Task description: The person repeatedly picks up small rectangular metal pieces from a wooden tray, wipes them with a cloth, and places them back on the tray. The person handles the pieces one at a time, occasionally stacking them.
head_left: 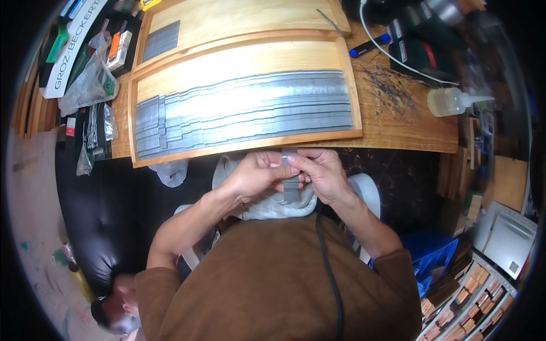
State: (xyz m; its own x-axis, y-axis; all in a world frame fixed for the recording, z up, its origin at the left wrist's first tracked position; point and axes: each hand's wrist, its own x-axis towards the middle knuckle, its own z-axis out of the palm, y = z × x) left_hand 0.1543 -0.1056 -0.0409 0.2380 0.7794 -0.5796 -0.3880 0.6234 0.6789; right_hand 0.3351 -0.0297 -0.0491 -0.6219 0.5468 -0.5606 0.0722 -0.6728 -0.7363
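Note:
Just in front of the table edge, my left hand (260,173) and my right hand (322,173) meet, both closed on a narrow stack of thin grey metal strips (291,190). The stack stands lengthwise between my thumbs, its lower end showing below the fingers. Right beyond my hands lies a shallow wooden tray (244,149) with long rows of similar grey metal strips (256,108), packed side by side in overlapping bands. Some of those strips are washed out by glare. My fingertips behind the stack are partly hidden.
A second wooden tray (239,23) lies behind, with a small block of grey strips (162,40). To the right are a blue marker (369,45), loose dark needle-like bits (389,91) and a squeeze bottle (455,102). Plastic bags (91,91) and boxes crowd the left. Another person (116,304) is at lower left.

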